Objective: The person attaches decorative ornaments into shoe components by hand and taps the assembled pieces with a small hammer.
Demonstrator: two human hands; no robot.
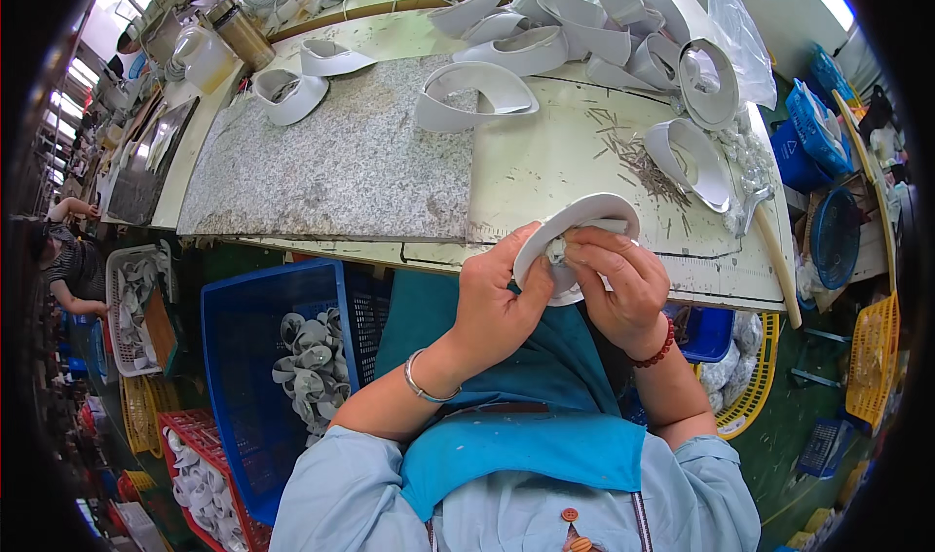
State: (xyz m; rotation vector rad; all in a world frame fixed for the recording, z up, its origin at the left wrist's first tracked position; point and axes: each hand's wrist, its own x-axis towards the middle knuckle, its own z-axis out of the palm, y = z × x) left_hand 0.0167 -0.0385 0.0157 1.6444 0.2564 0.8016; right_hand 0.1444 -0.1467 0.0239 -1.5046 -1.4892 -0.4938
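At the table's front edge I hold up a white ring-shaped piece [602, 207] with a smooth curved band. My left hand [497, 284] grips its left side, thumb in front and fingers behind. The fingers of my right hand [623, 284] are pinched together inside the ring, against a small white crumpled wad [557, 250]; its material is unclear, and the fingers partly hide it. Beyond my hands, another white ring piece [443, 118] lies on the edge of a speckled grey stone slab [331, 167]. A similar piece [716, 194] rests at the right beside scattered thin brown sticks [648, 177].
White ring pieces [594, 17] are heaped at the back. A hammer with a wooden handle [776, 260] leans over the right edge. Below left stands a blue crate [268, 275] holding white pieces. A yellow basket [742, 416] is low right. Another person [73, 260] is far left.
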